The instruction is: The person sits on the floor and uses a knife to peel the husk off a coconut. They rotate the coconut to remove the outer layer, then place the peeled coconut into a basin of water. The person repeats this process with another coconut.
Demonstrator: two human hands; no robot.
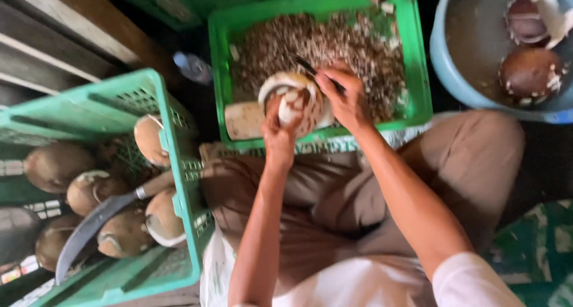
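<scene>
1. Brown-and-white coconut (293, 104), partly peeled, sits in the left hand (279, 131), whose fingers wrap up around its underside and hold it over the near edge of a green crate.
2. The right hand (346, 98) is closed on a dark-bladed knife (310, 68); the blade lies against the top of the coconut.
3. Both hands hover above the green crate (418, 74), which is filled with brown and white coconut peelings (334, 44); a pale peeled piece (243, 120) lies in its near left corner.
4. Below the forearms are the person's lap and brown trousers (465, 157).
5. To the left, a second green crate (173, 163) holds several whole brown coconuts (57, 163), with a curved machete (89, 229) lying across them.
6. At the upper right, a blue tub (453, 74) contains dark coconuts (528, 71), well apart from the hands.
7. A plastic bottle (192, 67) lies between the two crates.
</scene>
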